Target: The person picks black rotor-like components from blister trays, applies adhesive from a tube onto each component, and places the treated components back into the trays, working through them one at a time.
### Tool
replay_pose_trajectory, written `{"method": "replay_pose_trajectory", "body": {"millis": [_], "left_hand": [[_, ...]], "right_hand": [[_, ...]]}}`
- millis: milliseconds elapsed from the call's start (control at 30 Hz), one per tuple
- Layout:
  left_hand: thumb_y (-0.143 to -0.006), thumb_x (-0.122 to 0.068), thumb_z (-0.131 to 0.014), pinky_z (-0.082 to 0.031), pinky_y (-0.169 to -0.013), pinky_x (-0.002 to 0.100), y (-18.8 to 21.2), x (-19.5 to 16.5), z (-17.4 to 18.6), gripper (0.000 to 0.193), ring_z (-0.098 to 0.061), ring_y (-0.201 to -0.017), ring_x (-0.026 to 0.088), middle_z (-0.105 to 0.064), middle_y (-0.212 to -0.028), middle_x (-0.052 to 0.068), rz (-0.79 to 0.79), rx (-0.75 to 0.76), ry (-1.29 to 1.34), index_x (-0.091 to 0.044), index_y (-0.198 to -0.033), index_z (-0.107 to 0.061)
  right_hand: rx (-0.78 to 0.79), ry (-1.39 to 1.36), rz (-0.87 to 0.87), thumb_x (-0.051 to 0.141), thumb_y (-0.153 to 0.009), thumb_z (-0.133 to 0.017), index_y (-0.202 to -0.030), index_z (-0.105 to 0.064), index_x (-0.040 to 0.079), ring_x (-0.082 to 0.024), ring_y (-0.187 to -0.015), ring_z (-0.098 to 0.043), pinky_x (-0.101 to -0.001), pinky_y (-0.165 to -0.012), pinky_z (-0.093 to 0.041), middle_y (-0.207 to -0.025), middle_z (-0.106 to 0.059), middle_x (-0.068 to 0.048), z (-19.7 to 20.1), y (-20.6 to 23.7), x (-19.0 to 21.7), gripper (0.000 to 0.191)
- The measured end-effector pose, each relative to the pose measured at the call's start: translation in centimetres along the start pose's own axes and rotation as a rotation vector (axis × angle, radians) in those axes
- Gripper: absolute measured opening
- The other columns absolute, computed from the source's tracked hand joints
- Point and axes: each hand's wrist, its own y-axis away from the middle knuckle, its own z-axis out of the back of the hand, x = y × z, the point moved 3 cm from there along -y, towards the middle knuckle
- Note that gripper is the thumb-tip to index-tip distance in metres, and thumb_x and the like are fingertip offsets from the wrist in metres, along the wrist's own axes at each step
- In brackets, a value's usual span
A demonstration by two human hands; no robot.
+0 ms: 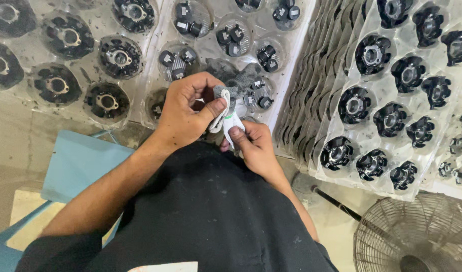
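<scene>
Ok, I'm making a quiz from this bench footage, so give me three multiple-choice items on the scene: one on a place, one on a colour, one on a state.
1. Where is the round metal wire fan guard?
A. bottom right
B. top left
C. centre

2. What colour is the flat plastic stool seat under the left forearm?
A. red
B. light blue
C. yellow

3. How is the grey and white knitted work glove held?
A. lying alone on a tray
B. by the right hand only
C. by both hands together

Answers:
1 A: the guard sits in the lower right corner, below the clear plastic tray of black round parts.
2 B: the seat shows pale blue.
3 C: the left hand and right hand each have a grip on it.
</scene>
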Motion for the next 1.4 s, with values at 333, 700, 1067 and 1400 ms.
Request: {"method": "replay_pose_trajectory", "body": {"millis": [333, 700, 1067, 1400], "left_hand": [[-0.101, -0.002, -0.075, -0.052, -0.085, 0.023, 0.5, 2.3, 0.3, 0.015, -0.063, -0.092, 0.006, -0.067, -0.099, -0.001, -0.177, -0.252, 0.408, -0.003, -0.109, -0.062], [-0.093, 0.007, -0.078, -0.056, -0.08, 0.023, 1.9, 4.3, -2.8, 0.021, -0.065, -0.09, 0.006, -0.066, -0.096, 0.001, -0.148, -0.247, 0.202, 0.001, -0.105, -0.061], [-0.091, 0.006, -0.08, -0.053, -0.074, 0.022, 1.6, 5.3, -3.0, 0.019, -0.063, -0.085, 0.005, -0.067, -0.091, 0.0, -0.109, -0.24, 0.17, -0.001, -0.097, -0.063], [-0.093, 0.006, -0.074, -0.048, -0.071, 0.02, 1.3, 7.3, -1.4, 0.014, -0.06, -0.078, 0.005, -0.069, -0.089, -0.002, 0.086, -0.276, 0.56, -0.004, -0.095, -0.065]], "right_hand": [[-0.161, -0.624, 0.098, 0.018, -0.096, -0.076, -0.139, -0.055, 0.002, -0.018, -0.089, -0.067, -0.0318, -0.078, -0.059, -0.11, -0.069, -0.009, 2.2, 0.2, 0.9, 0.05], [-0.495, -0.796, -0.015, 0.025, -0.101, -0.063, -0.115, -0.064, 0.005, -0.016, -0.094, -0.067, -0.0317, -0.083, -0.054, -0.103, -0.071, -0.004, 1.6, -0.6, -1.8, 0.025], [-0.699, -0.487, 0.382, 0.012, -0.104, -0.068, -0.117, -0.064, -0.002, -0.016, -0.089, -0.065, -0.0315, -0.079, -0.054, -0.102, -0.069, -0.008, 1.9, -1.7, -1.6, 0.02], [-0.73, -0.003, 0.538, -0.003, -0.096, -0.078, -0.112, -0.069, -0.003, -0.019, -0.11, -0.063, -0.0317, -0.101, -0.052, -0.117, -0.065, -0.01, -0.5, -1.3, 1.1, 0.019]]}}
